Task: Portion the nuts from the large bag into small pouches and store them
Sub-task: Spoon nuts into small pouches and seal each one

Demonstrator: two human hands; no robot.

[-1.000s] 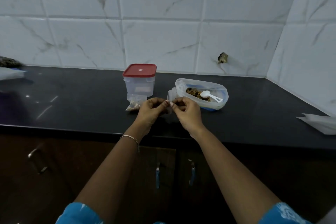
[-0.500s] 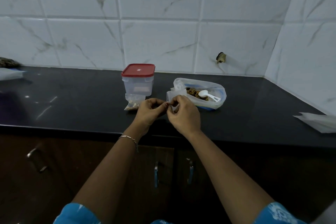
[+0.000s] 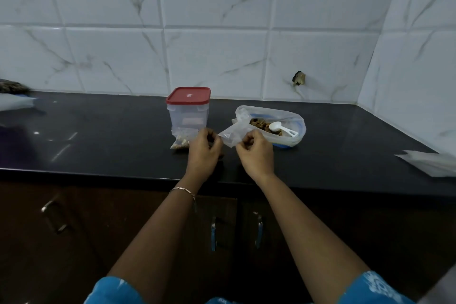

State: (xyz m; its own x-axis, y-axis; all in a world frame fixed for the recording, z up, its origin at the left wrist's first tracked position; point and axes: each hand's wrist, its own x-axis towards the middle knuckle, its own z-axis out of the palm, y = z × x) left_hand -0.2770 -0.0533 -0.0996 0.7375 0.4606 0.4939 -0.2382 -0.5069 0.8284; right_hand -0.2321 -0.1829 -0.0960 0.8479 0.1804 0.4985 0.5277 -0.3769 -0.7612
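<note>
A small pouch point(image 3: 232, 136) is held up off the counter point(image 3: 111, 140) btw. both hands, just in front of the large bag point(image 3: 290, 139). Its right part is pinched by the curled fingers of the right hand point(image 3: 257, 155). Its left corner is met by the curled fingertips of the left hand point(image 3: 203, 153); a pinch is judged there too, though the contact is partly hidden. Held by two sides like this, the mouth can prob. be pulled apart or pressed closed; which one cannot be told.

The large bag is left open w/ nuts point(image 3: 260, 124) and a white scoop point(image 3: 281, 128) inside, so the next portion is kept within reach. A filled pouch point(image 3: 181, 140) is leaned against the container point(image 3: 187, 116), whose red lid is on, so storing is judged not yet done. Spare pouches point(image 3: 429, 163) are laid at the far right, well apart.
</note>
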